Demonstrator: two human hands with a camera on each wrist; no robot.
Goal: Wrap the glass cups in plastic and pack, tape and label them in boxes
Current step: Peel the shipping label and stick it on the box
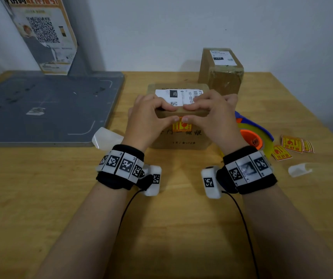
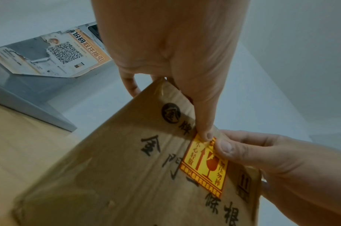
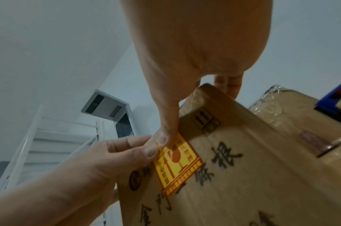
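A sealed cardboard box (image 1: 179,137) with black printed characters stands mid-table. A white shipping label (image 1: 178,96) lies on its top and a yellow fragile sticker (image 1: 182,126) is on its near face. My left hand (image 1: 161,111) and right hand (image 1: 200,111) both grip the box's top front edge, fingers bent over the top. The thumbs meet on the near face. In the left wrist view the left thumb (image 2: 206,133) presses the sticker's (image 2: 206,166) upper edge. In the right wrist view the right thumb (image 3: 164,137) presses the same sticker (image 3: 177,165). No glass cups are visible.
A second taped, labelled box (image 1: 221,71) stands behind on the right. A blue, yellow and orange tape dispenser (image 1: 254,135) lies right of the near box, with loose fragile stickers (image 1: 294,146) and backing paper (image 1: 299,170) beyond. A grey platform (image 1: 40,107) with a poster (image 1: 44,35) fills the left.
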